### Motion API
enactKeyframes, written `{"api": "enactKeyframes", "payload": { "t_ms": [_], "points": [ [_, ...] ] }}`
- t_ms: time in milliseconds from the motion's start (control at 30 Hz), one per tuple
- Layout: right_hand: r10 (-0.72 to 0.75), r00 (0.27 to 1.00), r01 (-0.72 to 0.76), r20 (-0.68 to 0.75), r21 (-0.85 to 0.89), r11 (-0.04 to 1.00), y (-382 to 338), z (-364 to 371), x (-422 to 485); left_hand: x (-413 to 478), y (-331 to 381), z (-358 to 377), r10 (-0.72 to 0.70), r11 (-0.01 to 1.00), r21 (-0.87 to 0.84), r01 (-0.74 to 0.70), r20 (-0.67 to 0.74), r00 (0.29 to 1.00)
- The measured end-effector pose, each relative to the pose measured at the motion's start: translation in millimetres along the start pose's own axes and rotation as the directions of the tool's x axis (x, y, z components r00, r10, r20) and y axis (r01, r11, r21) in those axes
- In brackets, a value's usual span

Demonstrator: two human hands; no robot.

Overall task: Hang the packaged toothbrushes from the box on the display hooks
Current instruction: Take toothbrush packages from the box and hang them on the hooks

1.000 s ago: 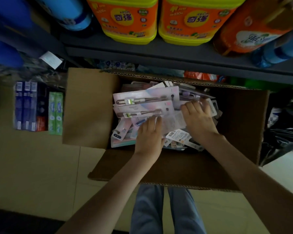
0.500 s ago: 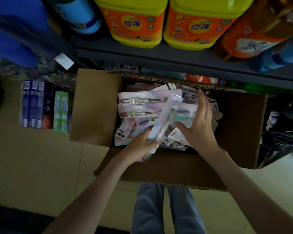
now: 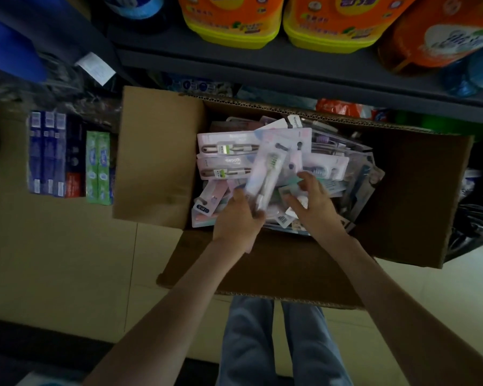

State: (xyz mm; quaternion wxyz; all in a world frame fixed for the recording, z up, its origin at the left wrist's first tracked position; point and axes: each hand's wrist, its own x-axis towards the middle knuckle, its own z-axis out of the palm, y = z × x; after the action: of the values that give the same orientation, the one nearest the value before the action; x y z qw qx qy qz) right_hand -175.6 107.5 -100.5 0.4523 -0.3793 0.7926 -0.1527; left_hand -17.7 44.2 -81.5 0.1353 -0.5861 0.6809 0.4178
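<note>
The left hand point(image 3: 240, 215) grips a slim, glossy toothbrush pack point(image 3: 268, 174) over the corrugated box point(image 3: 156, 162), its length pointing away from the person, bristles at the far end. The right hand point(image 3: 313, 204) lies half-curled on the pile of packs point(image 3: 329, 162); I cannot tell whether it holds one.

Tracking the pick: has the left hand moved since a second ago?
Yes. The left hand pulled back toward the box's near wall, now gripping a toothbrush pack.

A pink toothbrush package point(image 3: 229, 161) reads what looks like "lliepoth"; labels on the yellow jugs point(image 3: 229, 26) are too blurred.
</note>
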Motion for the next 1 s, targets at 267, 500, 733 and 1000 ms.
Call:
{"api": "enactKeyframes", "payload": {
  "t_ms": [267, 500, 733, 1000],
  "points": [
    [-0.063, 0.998, 0.025, -0.024, -0.740, 0.672, 63.2, 31.5, 2.5, 6.8, -20.7, -2.5, -0.058, 0.996, -0.071, 0.056, -0.031, 0.998],
    [-0.074, 0.997, 0.027, -0.034, -0.717, 0.697, 38.8, 28.3, 1.0, -0.3, -8.8, -3.6, -0.015, 0.999, -0.045, 0.012, -0.062, 0.998],
    [-0.128, 0.992, 0.127, 0.005, 0.128, 0.984, -39.4, -62.8, -57.7, -54.2, 37.9, -65.2, 0.062, 0.993, -0.096, -0.065, -0.029, 0.998],
    [-0.112, 0.993, 0.102, -0.034, 0.714, 0.692, -154.1, -209.0, -170.1, -157.9, 123.9, -160.7, 0.258, 0.905, -0.371, -0.207, 0.092, 0.962]
  ]
}}
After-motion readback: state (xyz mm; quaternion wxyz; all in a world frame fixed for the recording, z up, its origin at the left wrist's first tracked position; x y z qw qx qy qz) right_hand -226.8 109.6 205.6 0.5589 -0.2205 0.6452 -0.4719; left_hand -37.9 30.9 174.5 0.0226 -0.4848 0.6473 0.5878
